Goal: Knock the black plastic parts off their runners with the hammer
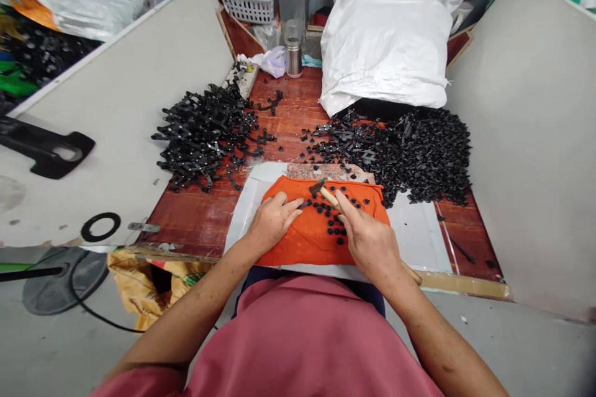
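In the head view, my right hand (372, 242) is wrapped round the wooden handle of a small hammer (319, 186). The dark hammer head hangs over the far part of an orange cloth (298, 245). My left hand (270, 220) rests at the cloth's left side, thumb and forefinger pinching a small black plastic piece (305, 204). That piece lies just nearer to me than the hammer head. Between my hands, several small round black plastic pieces (331, 223) are scattered on the cloth. My fingers partly hide the pinched piece.
A heap of black linked plastic parts (205, 130) lies left on the reddish-brown table (293, 105). At right, a heap of small black pieces (433, 155) spreads below a white sack (386, 43). A steel jar (293, 59) and white basket (249, 7) stand behind. Pale boards (526, 124) flank the table.
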Demonstrator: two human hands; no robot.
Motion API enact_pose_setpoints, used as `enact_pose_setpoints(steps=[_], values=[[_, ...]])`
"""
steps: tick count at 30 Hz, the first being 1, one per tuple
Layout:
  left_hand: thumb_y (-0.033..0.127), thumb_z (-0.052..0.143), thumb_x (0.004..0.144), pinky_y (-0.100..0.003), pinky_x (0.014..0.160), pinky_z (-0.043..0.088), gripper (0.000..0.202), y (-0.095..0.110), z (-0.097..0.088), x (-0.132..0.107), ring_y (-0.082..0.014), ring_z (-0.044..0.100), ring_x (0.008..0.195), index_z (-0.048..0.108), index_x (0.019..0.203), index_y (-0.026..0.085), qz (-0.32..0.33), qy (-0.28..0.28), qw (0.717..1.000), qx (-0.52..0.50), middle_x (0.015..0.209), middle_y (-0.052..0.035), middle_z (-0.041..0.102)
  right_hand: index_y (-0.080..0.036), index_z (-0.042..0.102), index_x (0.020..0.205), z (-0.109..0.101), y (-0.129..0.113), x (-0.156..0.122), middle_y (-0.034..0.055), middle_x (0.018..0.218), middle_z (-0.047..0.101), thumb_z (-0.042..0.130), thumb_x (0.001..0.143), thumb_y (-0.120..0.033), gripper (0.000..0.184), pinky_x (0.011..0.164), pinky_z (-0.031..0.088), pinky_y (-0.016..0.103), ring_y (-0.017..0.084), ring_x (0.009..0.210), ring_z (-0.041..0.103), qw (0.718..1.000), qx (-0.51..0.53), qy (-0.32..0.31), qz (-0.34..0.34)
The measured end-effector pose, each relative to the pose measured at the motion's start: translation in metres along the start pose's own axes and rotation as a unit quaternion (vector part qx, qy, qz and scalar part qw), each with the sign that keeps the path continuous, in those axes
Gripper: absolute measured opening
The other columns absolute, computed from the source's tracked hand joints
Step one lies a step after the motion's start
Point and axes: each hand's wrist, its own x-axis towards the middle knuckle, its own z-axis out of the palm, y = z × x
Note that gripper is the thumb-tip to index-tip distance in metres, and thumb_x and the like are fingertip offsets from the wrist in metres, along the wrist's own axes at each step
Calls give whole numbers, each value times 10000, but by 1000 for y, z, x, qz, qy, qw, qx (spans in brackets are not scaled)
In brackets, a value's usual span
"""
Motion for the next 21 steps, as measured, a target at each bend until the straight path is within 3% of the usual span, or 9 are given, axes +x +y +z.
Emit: enact_pose_setpoints(steps=[4,8,11,13,17,21], values=[[343,523,1017,-313,865,514,381,1,-6,0,-186,601,883,632,1362,223,-15,16,998,-57,983,-59,582,-315,321,1636,2,-2,-1,66,939,764,408,1078,-303,565,563,472,253,186,672,699,999,-35,-34,-7],[350,610,952,-344,917,509,393,2,-23,-8,-228,615,1051,568,1316,209,-106,95,985,-93,1150,-87,597,-317,315,1638,4,-4,-2,65,925,756,397,1087,-314,558,573,467,259,194,695,708,998,-46,-48,-13],[388,625,936,-317,777,495,254,6,-33,-14,-206,636,864,587,1122,220,-170,56,979,-95,928,-25,640,-339,315,1635,6,-3,-4,61,947,756,408,1086,-306,558,582,465,256,192,705,710,998,-43,-38,-9],[398,603,949,-294,700,462,230,10,-34,-13,-183,622,751,588,1103,228,-177,15,979,-104,817,12,633,-340,322,1632,9,-3,-5,58,933,756,417,1084,-311,557,576,463,254,193,705,714,999,-40,-33,-4],[346,596,953,-304,723,457,238,17,-29,-2,-195,639,784,641,1158,234,-187,16,976,-109,860,-11,687,-337,334,1627,12,-3,-5,56,928,760,425,1082,-314,554,577,478,255,201,728,730,999,-29,-26,0],[252,612,905,-324,778,472,136,16,-25,9,-205,630,831,697,1009,225,-194,34,970,-141,933,-41,702,-353,340,1622,13,-2,-8,45,957,768,442,1074,-299,560,601,508,259,206,758,741,1000,-1,-17,1]])
